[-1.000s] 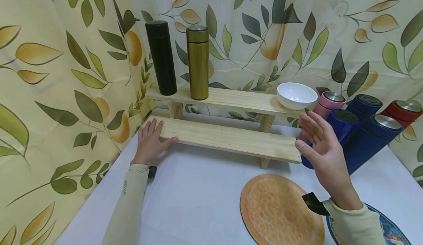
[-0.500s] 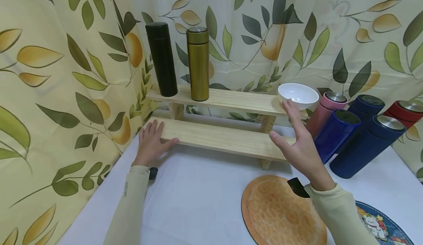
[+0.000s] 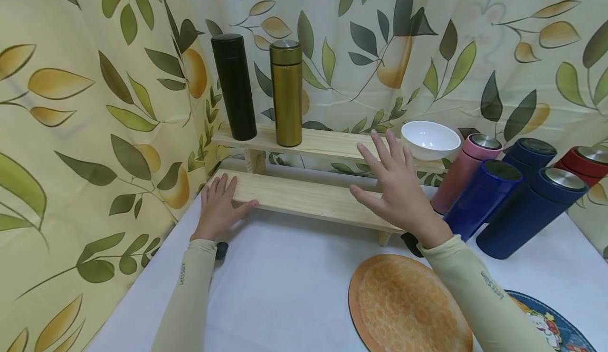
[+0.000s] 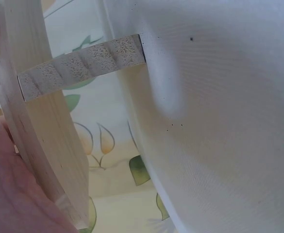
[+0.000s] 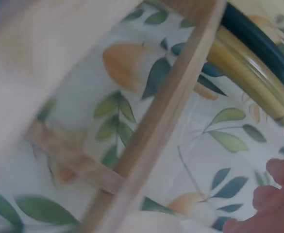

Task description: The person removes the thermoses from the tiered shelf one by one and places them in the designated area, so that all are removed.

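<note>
My left hand (image 3: pixel 219 209) rests on the left end of the lower board (image 3: pixel 304 199) of a wooden two-tier shelf, fingers laid over its top and thumb by the front edge. Part of that palm shows beside the wood in the left wrist view. Held in the air with spread fingers, my right hand (image 3: pixel 396 193) is over the lower board's right half and touches nothing that I can see. On the upper board (image 3: pixel 328 143) stand a black thermos bottle (image 3: pixel 234 88) and a gold thermos bottle (image 3: pixel 287 96) at left, and a white bowl (image 3: pixel 429 141) at right.
Right of the shelf stand a pink thermos (image 3: pixel 467 172), several blue ones (image 3: pixel 529 217) and a red one (image 3: pixel 584 164). In front lie a round bread-patterned mat (image 3: pixel 408 304) and a blue cartoon mat (image 3: pixel 546 317). A leaf-patterned curtain (image 3: pixel 128 193) encloses the back and left.
My right hand has moved left from beside the blue bottles, past the bowl, to over the lower board, its fingers spreading. The left hand has kept its place on the board.
</note>
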A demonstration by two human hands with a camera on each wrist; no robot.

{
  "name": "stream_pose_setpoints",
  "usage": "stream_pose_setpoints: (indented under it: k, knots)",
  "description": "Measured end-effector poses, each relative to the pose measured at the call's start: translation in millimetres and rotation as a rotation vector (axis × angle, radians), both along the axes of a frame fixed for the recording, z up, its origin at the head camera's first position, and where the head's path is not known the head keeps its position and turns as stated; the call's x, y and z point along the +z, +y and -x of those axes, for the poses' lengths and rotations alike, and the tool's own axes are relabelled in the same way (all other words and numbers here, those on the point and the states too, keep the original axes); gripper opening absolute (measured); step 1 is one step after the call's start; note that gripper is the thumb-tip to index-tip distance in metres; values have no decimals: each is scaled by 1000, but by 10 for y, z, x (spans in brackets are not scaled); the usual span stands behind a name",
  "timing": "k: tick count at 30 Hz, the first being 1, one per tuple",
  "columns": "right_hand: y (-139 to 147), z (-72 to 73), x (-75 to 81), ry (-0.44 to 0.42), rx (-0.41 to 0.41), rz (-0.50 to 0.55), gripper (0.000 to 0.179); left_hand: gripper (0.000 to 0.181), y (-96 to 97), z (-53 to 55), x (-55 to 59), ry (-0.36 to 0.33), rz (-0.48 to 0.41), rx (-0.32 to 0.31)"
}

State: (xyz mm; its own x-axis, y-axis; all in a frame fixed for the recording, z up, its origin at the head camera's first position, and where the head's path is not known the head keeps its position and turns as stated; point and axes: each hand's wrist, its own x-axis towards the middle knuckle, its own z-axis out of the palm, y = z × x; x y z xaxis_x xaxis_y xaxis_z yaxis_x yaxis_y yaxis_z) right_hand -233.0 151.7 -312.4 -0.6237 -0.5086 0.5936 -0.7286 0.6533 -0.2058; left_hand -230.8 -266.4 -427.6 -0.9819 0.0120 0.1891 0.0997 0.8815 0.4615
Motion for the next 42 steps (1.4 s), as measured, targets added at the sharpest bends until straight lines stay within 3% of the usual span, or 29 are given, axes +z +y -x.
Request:
stream_pose_setpoints:
  k: [4,12,23,29,36,42]
  knots:
    - [-101,90,56,114,-48,-150,83,106,-17,2,-5,6,-2,7]
    - [-246,273,116,144,-60,-258,89,107,-15,0,-9,-3,-3,12]
    - [-446,547,340,38,-91,-394,100,107,1,-1,5,1,-6,13]
    - [-565,742,457,-132,-68,-340,109,108,1,8,-7,1,-4,23]
    - [-712,911,570,-481,36,-84,106,106,1,25,-48,-2,7,22]
    - [-880,1001,656,-612,52,66,104,106,-7,29,-45,14,8,20]
